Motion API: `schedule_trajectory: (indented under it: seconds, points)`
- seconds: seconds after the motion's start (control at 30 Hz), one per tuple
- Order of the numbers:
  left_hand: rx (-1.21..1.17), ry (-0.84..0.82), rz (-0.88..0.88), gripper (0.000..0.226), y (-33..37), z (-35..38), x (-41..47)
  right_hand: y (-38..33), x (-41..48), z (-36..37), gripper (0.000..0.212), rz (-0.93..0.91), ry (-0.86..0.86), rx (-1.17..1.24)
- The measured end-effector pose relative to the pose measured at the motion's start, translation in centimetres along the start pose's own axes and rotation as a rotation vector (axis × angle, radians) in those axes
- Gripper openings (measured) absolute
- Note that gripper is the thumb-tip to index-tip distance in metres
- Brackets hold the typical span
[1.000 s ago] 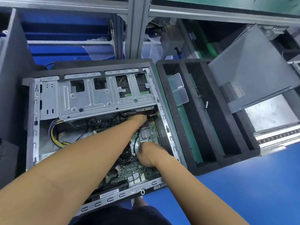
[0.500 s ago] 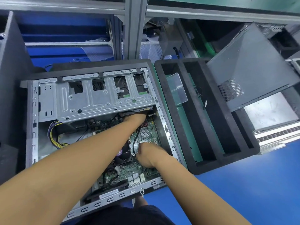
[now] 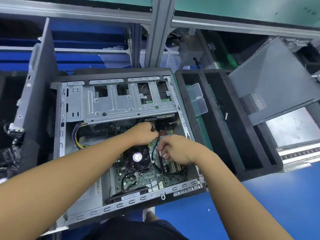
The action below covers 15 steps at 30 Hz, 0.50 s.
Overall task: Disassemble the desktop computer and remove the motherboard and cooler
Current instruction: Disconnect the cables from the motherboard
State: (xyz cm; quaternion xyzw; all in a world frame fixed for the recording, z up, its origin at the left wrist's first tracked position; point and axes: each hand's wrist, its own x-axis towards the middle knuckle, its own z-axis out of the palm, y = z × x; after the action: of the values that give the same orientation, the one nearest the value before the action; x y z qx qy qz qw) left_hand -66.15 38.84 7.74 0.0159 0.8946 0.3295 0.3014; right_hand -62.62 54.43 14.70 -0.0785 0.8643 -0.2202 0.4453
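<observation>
Green motherboard (image 3: 147,177) and black cooler (image 3: 137,157) lay inside the case (image 3: 62,118) as I worked on unplugging, my left hand (image 3: 142,134) gripping cables (image 3: 153,126) at the cooler's one o'clock, my right hand (image 3: 176,149) curled at three, its hold unclear; next, I judged, a straight pull.

- case (image 3: 62,108): bare sheet metal, dull silver, stamped
- motherboard (image 3: 147,175): green circuit board, matt
- cooler (image 3: 136,158): black plastic fan, shiny hub sticker
- tray (image 3: 242,144): black foam, matt, coarse
- boxes (image 3: 194,91): clear plastic, glossy
- side panel (image 3: 273,78): grey metal, matt, part perforated
- bench (image 3: 251,205): blue, smooth
</observation>
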Motion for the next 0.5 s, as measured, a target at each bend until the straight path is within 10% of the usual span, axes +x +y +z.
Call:
schedule_trajectory:
  seconds: [0.33, 0.5]
  points:
    - [0.671, 0.073, 0.036, 0.031, 4.3, -1.1, -4.3, -0.6, -1.1, -1.9, 0.032, 0.003, 0.069, -0.222]
    - [0.431, -0.189, 0.269, 0.03, 6.2, 1.2, -4.7, -0.3, -2.1, -2.5, 0.024, -0.006, 0.216, -0.343]
